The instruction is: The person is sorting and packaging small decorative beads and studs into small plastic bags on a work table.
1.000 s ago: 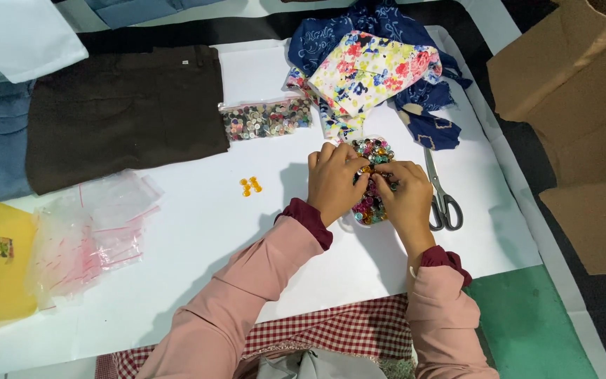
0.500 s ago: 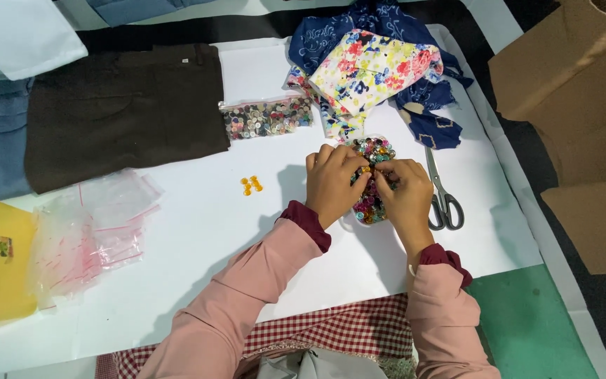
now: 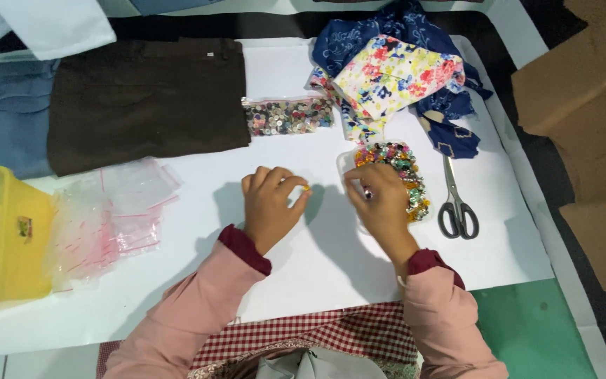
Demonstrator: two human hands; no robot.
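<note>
A small yellow button (image 3: pixel 305 187) sits at the fingertips of the left hand (image 3: pixel 269 205), pinched between thumb and forefinger just above the white sheet (image 3: pixel 317 260) on the counter. That grip is closed on the button, with the other fingers curled in loosely. The right hand (image 3: pixel 380 203) lies a little to the right, apart from the left, palm down, its fingers resting on the near edge of a clear bag of mixed bright buttons (image 3: pixel 398 172). Its fingertips are bent down onto the bag; whether they pinch anything cannot be told, because the back of the hand hides them.

One pair of scissors (image 3: pixel 456 203) lies just right of that bag, blades pointing away from the person, touching neither hand. A second bag (image 3: pixel 289 116), filled with duller grey and brown buttons, lies farther up the sheet, well apart from both hands. So there are two filled button bags and one loose button in the grip.

Left of the left hand, a loose heap of empty clear bags (image 3: pixel 106 217) rests beside one yellow tub (image 3: pixel 5 235) at the counter's edge. Beyond these lie folded garments side by side: one brown (image 3: pixel 145 98), one blue (image 3: pixel 12 116). Above the bright bag sits a bundle of cloth, a floral piece (image 3: pixel 401 74) lying on dark blue printed fabric (image 3: pixel 359 42). Brown cardboard (image 3: pixel 583 105) stands off the sheet to the right.
</note>
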